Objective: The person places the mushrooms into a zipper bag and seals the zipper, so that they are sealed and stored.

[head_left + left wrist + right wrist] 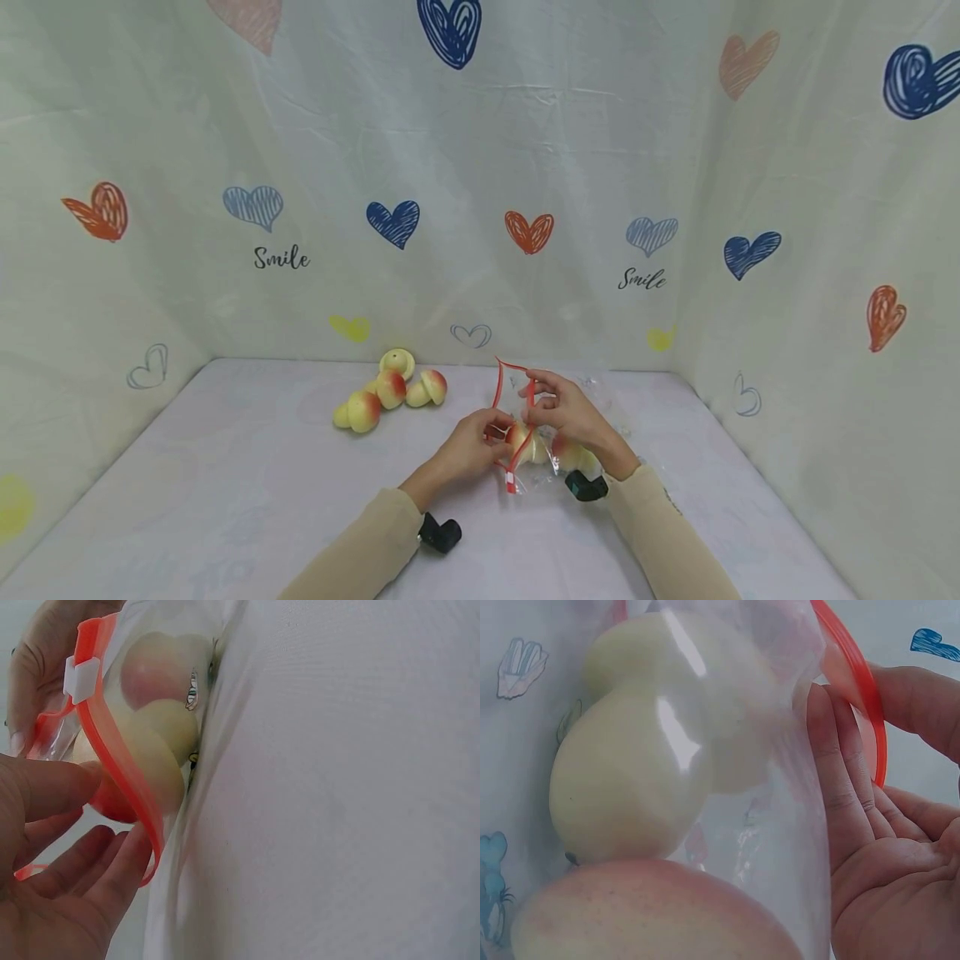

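Observation:
A clear zip bag [546, 479] with a red rim and a white slider [80, 679] stands with its mouth held apart, facing left. At that mouth my left hand [468, 450] has thumb and fingers about a yellow toy mushroom [146, 769] with a red cap, the thumb against the red part. On the other side my right hand [573, 412] holds the red rim, which passes between its fingers. Further inside the bag lie more toy mushrooms, among them a pale one [630, 772] and a reddish cap [660, 915] seen through the plastic.
Several loose toy mushrooms lie at the back left of the white table [247, 483], including one at the front [363, 412] and one turned with its round underside showing [397, 362]. A white curtain [465, 150] with printed hearts hangs behind and at the sides.

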